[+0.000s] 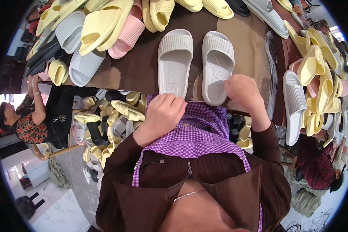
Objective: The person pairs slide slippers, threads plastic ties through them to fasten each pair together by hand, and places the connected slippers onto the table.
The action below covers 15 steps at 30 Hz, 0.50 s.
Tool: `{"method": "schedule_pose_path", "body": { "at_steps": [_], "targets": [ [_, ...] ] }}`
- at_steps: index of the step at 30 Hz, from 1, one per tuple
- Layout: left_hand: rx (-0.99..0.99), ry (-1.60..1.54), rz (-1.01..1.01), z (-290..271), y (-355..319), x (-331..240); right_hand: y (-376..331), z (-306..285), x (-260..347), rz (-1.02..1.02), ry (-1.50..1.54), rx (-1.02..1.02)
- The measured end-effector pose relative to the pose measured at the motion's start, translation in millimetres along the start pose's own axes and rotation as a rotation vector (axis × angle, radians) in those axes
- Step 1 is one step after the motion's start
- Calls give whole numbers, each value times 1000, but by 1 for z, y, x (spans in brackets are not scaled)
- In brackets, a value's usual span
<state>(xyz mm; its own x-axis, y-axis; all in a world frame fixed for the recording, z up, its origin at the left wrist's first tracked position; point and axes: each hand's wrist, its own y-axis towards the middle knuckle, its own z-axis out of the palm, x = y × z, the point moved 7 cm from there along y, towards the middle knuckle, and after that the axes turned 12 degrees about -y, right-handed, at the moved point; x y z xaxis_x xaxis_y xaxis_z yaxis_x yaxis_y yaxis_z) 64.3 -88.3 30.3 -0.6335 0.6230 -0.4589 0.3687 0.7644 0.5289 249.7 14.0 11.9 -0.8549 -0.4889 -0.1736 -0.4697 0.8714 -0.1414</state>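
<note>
The grip of the right hand (243, 89) is closed at the heel rim of the right grey slide sandal (217, 65), fingers curled over its near edge just right of centre frame. The left hand (164, 112) is bunched into a loose fist at the near edge of the worktop (135, 69), just below the heel of the left grey slide sandal (175, 62); whether it holds anything cannot be told. The two grey sandals lie side by side, toes pointing to the top of the frame, on the brown worktop in the upper middle. Heaps of yellow, pink and pale grey sandals (100, 27) crowd the upper left, more yellow ones (313, 65) fill the right edge, and a further pile (104, 123) lies on the floor at centre left. A seated person in a patterned top (27, 127) is at the left edge. A purple checked apron (193, 135) covers the wearer's front.
</note>
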Motion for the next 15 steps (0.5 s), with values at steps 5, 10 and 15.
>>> {"method": "schedule_pose_path", "body": {
  "at_steps": [5,10,15],
  "targets": [
    [29,31,-62,13,17,7,17,5,-9,-31,-114,75],
    [4,141,-80,29,43,30,33,-16,-10,110,-20,-35],
    [21,188,-155,36,57,46,28,-31,-22,247,204,-192]
  ]
}}
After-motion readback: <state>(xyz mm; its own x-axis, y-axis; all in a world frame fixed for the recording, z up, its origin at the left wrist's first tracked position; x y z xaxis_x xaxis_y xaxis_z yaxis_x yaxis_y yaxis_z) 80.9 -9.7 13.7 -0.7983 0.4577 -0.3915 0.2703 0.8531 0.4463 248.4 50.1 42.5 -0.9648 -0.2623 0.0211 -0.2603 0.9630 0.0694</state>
